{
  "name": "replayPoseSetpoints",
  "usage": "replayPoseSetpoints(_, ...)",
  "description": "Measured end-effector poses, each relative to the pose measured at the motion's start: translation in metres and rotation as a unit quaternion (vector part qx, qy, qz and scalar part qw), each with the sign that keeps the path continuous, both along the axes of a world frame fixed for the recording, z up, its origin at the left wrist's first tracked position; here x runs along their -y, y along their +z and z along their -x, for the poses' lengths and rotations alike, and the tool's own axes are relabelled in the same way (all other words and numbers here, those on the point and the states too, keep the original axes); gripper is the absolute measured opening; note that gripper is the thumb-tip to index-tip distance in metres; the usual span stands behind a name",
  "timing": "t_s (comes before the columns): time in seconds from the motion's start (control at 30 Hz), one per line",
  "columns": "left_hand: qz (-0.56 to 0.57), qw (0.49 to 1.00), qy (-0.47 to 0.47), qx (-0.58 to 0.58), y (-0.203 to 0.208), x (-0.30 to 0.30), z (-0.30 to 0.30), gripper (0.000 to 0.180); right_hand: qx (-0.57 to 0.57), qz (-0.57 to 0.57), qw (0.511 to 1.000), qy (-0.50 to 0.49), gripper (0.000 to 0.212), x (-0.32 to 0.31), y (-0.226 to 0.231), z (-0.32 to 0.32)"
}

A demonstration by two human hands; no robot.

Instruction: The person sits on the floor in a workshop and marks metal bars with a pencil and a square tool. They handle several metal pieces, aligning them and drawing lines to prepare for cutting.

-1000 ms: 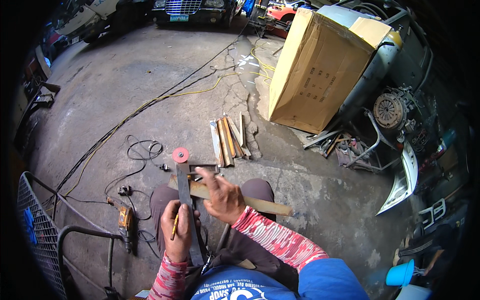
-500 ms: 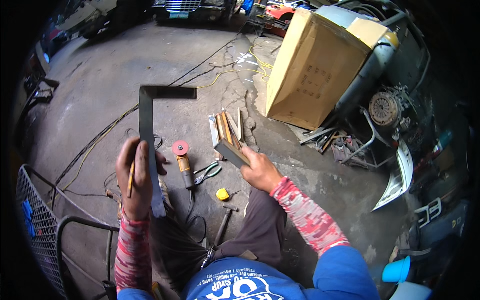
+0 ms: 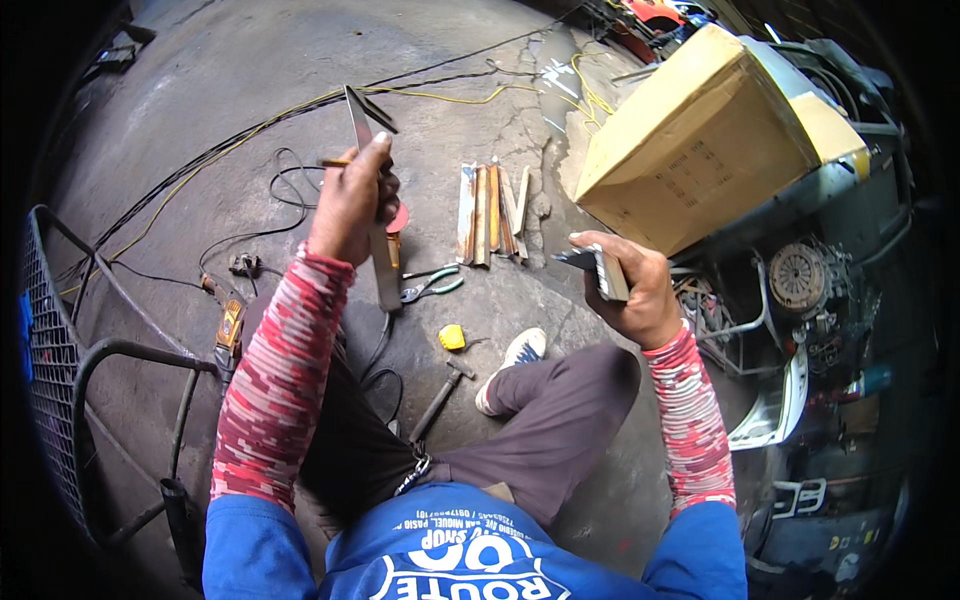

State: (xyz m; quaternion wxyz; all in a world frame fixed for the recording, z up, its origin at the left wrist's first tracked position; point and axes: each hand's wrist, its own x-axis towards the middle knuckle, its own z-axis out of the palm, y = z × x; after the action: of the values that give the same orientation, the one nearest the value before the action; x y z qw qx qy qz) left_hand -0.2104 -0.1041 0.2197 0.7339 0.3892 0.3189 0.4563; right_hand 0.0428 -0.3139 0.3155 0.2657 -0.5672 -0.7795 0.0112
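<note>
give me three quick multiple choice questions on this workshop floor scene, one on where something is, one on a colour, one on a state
1. Where does the small tape measure lie?
A. on the cardboard box
B. on the concrete floor between the pliers and the shoe
C. in the wire basket

2. What colour are the pliers' handles?
A. green
B. orange
C. white

3. How is the steel square held?
A. flat on the floor
B. raised in the left hand along with a pencil
C. clamped under the shoe

Answers: 1 B, it sits on the floor just above the shoe. 2 A, both handles show green. 3 B, the left hand grips it off the ground, the pencil poking out.
</note>
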Motion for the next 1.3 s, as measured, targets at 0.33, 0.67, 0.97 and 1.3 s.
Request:
replayPoseSetpoints(0.33,-0.020,0.996,0.012,-0.081,-0.002,0.003,0.011,0.031,0.063,-0.101,0.993,0.006,0.060,-0.026,-0.093,-0.012)
replayPoseSetpoints(0.67,0.020,0.995,0.013,-0.100,-0.010,-0.004,-0.029,0.031,0.076,-0.065,0.995,-0.007,0.067,-0.004,-0.119,-0.054)
replayPoseSetpoints(0.97,0.013,0.990,-0.006,-0.138,-0.015,-0.005,-0.058,0.032,0.015,-0.026,0.999,-0.033,0.067,0.000,-0.139,-0.071)
replayPoseSetpoints(1.3,0.010,0.992,-0.031,-0.124,-0.010,-0.001,-0.082,0.030,-0.095,0.018,0.995,-0.035,0.075,-0.006,-0.133,-0.078)
